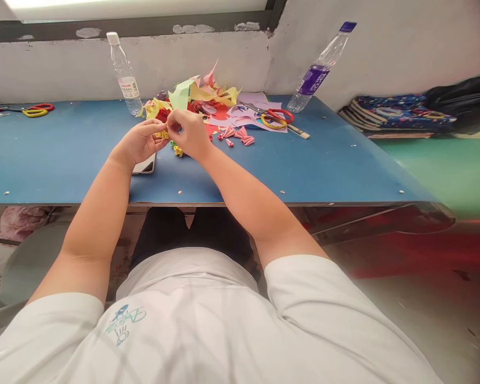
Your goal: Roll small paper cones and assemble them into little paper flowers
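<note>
Pinching a small yellow paper pc betw. fingertips, the L hand and R hand are meeting above the blue table, left of its mid. L thumb + fingers are gripping it from one side; R thumb + index are nipping it from the other, w/ other R fingers curling in. Under the L hand, a phone-like slab is lying toward the near edge, partly hidden. Below the R hand, yellow-green paper bits are lying; pink paper cones are clustering to their right. Farther back, scissors w/ red + yellow handles are resting on lilac paper, a slim stick poking out beside. Nr the far edge, a heap of coloured paper is spreading, a white-capped bottle standing to its left. Nr the far right corner, a purple-label bottle is standing; well left along the far edge, a 2nd pr of scissors is lying.
</note>
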A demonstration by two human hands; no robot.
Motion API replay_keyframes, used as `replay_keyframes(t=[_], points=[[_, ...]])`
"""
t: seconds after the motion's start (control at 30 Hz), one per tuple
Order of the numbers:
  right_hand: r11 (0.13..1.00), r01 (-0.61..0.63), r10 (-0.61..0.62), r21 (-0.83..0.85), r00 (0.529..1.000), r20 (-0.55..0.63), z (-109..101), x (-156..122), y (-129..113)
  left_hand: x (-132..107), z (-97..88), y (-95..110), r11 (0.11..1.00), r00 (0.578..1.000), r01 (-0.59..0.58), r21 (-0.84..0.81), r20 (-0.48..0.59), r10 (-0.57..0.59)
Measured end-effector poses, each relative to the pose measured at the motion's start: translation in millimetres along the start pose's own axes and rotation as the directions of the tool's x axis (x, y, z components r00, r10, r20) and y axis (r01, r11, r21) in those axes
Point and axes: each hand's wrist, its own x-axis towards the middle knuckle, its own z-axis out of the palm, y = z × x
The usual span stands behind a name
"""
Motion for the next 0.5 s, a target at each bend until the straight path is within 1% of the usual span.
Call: replay_keyframes(t=[0.1,0.2,0.27,0.37,0.5], points=[[1.000,-0.015,0.015,-0.003,0.999,0.048,-5.5,0.6,-10.9,-1.4,0.3,2.2,1.000,1.000,0.006,0.009,0.015,-0.007],[0.995,-0.047,0.054,-0.088,0.995,0.080,-9.2,-1.2,-16.9,-2.8,0.7,4.0,0.999,1.000,0.016,0.035,0.012,-0.016],[0.990,-0.034,0.046,-0.135,0.995,0.089,-8.9,-3.4,-16.5,-3.0,0.8,3.9,0.999,1.000,0.015,0.051,0.014,-0.016],[0.990,0.010,0.001,-0.140,0.997,0.075,-3.7,-6.6,-11.2,-2.5,1.1,2.0,0.999,1.000,-0.013,0.045,0.015,0.012],[0.996,-0.019,0.021,-0.082,0.999,0.030,3.6,-9.0,-6.3,-3.4,2.7,-0.1,0.997,0.998,-0.049,0.062,-0.046,0.052]])
